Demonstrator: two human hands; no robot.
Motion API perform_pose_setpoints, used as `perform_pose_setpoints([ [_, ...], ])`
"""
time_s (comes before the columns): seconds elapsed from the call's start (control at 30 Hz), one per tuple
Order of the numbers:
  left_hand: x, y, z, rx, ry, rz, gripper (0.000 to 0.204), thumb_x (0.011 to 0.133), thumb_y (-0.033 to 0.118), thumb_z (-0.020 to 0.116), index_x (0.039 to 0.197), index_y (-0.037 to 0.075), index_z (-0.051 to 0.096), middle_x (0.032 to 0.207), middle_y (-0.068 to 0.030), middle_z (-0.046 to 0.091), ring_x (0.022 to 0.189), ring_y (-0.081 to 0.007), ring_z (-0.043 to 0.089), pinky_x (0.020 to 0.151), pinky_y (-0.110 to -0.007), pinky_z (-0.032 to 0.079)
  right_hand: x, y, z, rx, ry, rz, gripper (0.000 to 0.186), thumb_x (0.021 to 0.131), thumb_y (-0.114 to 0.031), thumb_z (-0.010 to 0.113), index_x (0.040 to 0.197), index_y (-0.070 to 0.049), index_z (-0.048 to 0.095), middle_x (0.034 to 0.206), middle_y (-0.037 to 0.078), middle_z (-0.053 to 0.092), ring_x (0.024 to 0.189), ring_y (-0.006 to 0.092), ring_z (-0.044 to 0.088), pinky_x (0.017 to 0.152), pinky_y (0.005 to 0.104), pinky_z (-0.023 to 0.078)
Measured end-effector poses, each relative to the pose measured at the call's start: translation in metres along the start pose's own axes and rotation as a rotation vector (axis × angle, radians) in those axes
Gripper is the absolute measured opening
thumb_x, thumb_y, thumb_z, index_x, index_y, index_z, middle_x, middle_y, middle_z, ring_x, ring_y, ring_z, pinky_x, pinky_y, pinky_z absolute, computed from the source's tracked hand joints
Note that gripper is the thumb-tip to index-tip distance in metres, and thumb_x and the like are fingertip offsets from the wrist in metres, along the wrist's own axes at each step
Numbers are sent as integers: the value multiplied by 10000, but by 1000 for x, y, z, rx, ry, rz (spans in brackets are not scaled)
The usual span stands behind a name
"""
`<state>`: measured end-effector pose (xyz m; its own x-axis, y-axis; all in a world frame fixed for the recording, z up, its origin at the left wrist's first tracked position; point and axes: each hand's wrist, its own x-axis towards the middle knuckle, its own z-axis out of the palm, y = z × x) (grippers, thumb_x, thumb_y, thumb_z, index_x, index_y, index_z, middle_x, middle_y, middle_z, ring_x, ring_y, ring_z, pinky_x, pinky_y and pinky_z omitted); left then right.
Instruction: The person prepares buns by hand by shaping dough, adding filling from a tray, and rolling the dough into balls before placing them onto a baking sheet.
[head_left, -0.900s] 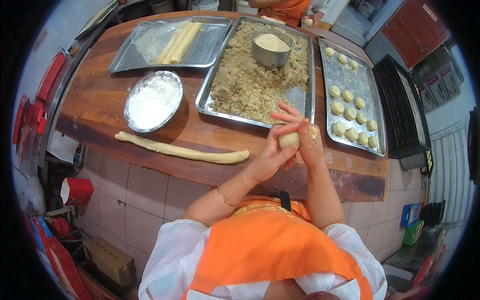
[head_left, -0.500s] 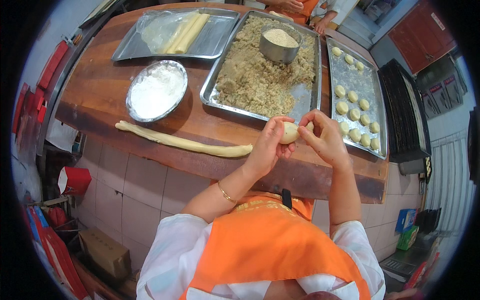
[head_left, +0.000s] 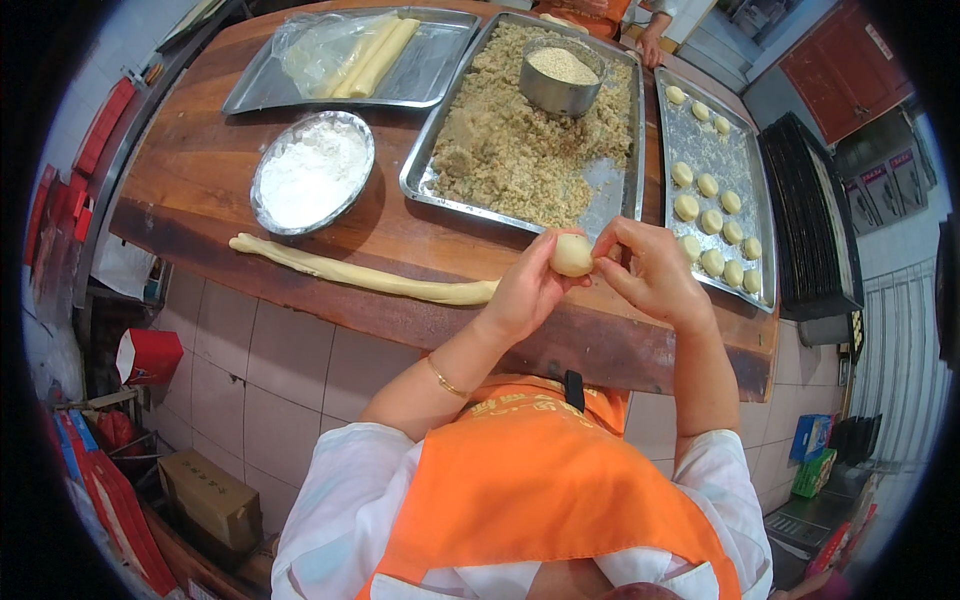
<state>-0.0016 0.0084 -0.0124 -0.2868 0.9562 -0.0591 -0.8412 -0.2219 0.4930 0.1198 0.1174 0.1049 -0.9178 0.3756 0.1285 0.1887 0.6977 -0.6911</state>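
My left hand [head_left: 532, 284] cups a smooth, pale dough ball [head_left: 572, 256] over the table's front edge. My right hand [head_left: 650, 270] is closed at the ball's right side, thumb and forefinger drawn together; whether a bit of dough is between them cannot be made out. To the left of my hands a long dough rope [head_left: 370, 279] lies along the table edge, its right end behind my left wrist. Just beyond my hands is a large metal tray [head_left: 470, 212] heaped with crumbly, light-brown filling [head_left: 520, 150]. A round metal container [head_left: 560, 85] of pale seeds or grains sits in that filling.
On the wooden table [head_left: 200, 170] stands a bowl of white flour [head_left: 315, 175]. Behind it a tray [head_left: 260, 92] holds thick dough rolls [head_left: 375, 62] under plastic. At right, another tray [head_left: 740, 140] carries several dough balls, beside stacked black trays [head_left: 810, 220]. Another person's hand [head_left: 652, 45] is at the far edge.
My right fingers have eased from gripping the ball's end to its side, and the ball now shows a rounder face. The other person's hands at the far edge have shifted.
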Motion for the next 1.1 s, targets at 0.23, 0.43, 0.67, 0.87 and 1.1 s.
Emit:
perform_pose_setpoints([
  [0.23, -4, 9, -21, 289, -199, -68, 472, 1098, 481, 343, 1249, 64, 502, 1084, -90, 612, 874, -183, 626, 712, -304, 521, -2, -1, 5, -43, -18, -58, 128, 824, -23, 687, 892, -21, 578, 750, 132, 584, 661, 287, 600, 612, 358, 483],
  [0.43, -3, -8, -17, 367, -43, -15, 515, 1088, 532, 333, 1151, 66, 542, 981, -74, 614, 690, -129, 600, 581, -244, 484, -6, 0, 8, -120, -72, -64, 138, 810, -10, 677, 870, -23, 553, 784, 144, 564, 719, 346, 589, 643, 393, 484],
  [0.67, -16, 8, -9, 287, -208, -183, 365, 1071, 363, 495, 1322, 98, 498, 1122, -59, 618, 1087, -165, 601, 876, -277, 509, -14, -9, 13, -133, -79, -90, 149, 808, -11, 686, 875, -23, 553, 821, 156, 585, 754, 375, 603, 669, 425, 495],
  [0.87, -22, 5, -10, 925, -369, 19, 399, 865, 129, 789, 1200, 29, 598, 1055, -66, 629, 1057, -161, 605, 901, -315, 500, -38, -1, 15, -176, -118, -77, 132, 826, -45, 687, 907, -43, 582, 849, 154, 609, 800, 387, 629, 686, 448, 504],
  [1.1, -33, -37, -57, 1401, -410, 54, 422, 818, 140, 790, 1197, 41, 632, 1227, -132, 636, 1163, -302, 584, 1013, -380, 448, -79, 50, 74, -148, -127, -21, 151, 840, -55, 667, 985, -38, 627, 903, 154, 629, 828, 363, 638, 709, 434, 518],
])
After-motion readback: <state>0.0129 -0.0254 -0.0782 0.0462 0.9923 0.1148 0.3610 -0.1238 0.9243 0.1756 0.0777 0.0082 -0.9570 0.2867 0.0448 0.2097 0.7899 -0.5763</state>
